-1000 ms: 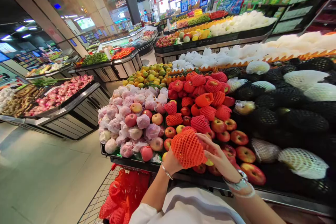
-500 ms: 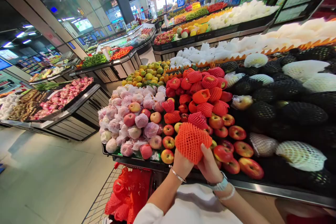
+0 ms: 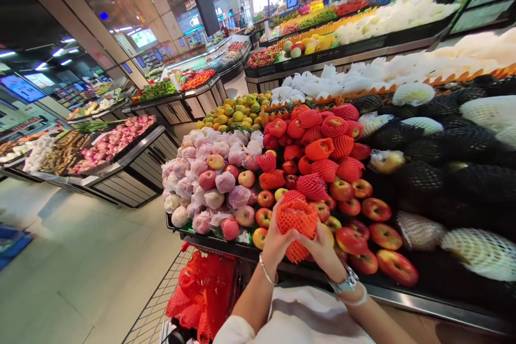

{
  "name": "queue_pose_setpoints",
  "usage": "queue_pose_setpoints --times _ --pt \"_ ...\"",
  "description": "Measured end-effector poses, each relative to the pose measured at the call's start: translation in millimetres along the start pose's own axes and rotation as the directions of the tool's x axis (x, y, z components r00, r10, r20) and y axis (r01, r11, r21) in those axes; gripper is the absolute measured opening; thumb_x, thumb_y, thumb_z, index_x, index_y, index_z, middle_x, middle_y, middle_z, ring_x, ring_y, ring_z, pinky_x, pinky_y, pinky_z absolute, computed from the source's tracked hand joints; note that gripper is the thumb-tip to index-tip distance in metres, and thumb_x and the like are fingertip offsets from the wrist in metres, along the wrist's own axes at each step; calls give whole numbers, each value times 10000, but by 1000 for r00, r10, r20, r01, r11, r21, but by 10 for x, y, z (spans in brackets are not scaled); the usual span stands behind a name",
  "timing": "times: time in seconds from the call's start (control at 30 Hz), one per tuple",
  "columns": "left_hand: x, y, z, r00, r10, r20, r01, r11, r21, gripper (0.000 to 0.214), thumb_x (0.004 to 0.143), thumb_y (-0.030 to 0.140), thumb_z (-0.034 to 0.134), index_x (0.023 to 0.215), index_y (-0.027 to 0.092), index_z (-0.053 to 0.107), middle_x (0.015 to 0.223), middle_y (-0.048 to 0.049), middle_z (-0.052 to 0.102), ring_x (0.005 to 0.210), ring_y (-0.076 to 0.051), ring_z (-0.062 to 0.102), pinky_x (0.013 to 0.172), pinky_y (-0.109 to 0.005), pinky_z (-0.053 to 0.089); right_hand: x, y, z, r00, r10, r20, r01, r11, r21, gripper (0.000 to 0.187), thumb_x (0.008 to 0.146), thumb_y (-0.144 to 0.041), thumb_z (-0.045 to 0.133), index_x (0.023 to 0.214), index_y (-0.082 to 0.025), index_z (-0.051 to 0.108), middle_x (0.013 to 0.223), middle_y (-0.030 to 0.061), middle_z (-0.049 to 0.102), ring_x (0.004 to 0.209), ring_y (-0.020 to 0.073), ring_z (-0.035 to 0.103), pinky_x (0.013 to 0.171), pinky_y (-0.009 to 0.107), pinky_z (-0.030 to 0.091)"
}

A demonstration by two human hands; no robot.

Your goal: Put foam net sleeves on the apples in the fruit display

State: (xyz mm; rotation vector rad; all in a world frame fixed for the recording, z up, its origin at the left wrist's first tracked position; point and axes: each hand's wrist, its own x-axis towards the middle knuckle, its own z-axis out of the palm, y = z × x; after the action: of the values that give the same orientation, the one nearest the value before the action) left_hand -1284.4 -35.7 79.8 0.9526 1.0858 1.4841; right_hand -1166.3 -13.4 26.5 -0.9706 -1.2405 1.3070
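Both of my hands hold one apple wrapped in an orange foam net (image 3: 297, 224) just above the front edge of the fruit display. My left hand (image 3: 274, 239) grips its left side with a bracelet on the wrist. My right hand (image 3: 322, 250), wearing a watch, closes on its right and lower side. Bare red apples (image 3: 365, 223) lie right beneath and to the right. More net-wrapped red apples (image 3: 318, 142) are piled behind them. Pink-wrapped apples (image 3: 209, 177) fill the section to the left.
A wire shopping cart (image 3: 155, 309) holding a heap of red foam nets (image 3: 203, 293) stands below the display's black front rim (image 3: 226, 244). Fruit in black and white nets (image 3: 443, 172) lies to the right. Other produce stands (image 3: 116, 164) and an open tiled aisle lie to the left.
My hands have drawn the netted apple slightly lower and closer to me. The net now looks bunched tighter round the fruit, with my right fingers curled over its lower half.
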Motion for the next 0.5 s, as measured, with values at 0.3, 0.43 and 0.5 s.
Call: queue_pose_setpoints --times 0.3,0.43,0.5 --pt "-37 -353 158 921 -385 -64 274 754 -597 516 698 422 786 1129 163 675 1258 -118 681 1296 -303 555 1159 -436 389 103 -242 -19 792 -610 -5 541 707 -456 507 978 -275 426 1481 -321 383 1574 35 352 1483 303 254 1181 639 199" --pt "-18 -359 115 883 -443 -156 262 740 -620 249 766 261 704 992 159 723 1190 -114 715 1285 -265 573 1160 -398 394 103 -278 3 709 -608 357 697 524 -490 445 931 -198 483 1357 -299 561 1285 45 655 1295 281 512 1076 526 426" --pt "-37 -375 98 871 -459 -173 264 736 -623 212 783 273 685 952 154 732 1139 -115 732 1257 -263 597 1144 -400 417 99 -235 46 723 -631 281 669 539 -511 411 919 -168 479 1298 -261 609 1204 65 687 1197 265 569 986 476 502"
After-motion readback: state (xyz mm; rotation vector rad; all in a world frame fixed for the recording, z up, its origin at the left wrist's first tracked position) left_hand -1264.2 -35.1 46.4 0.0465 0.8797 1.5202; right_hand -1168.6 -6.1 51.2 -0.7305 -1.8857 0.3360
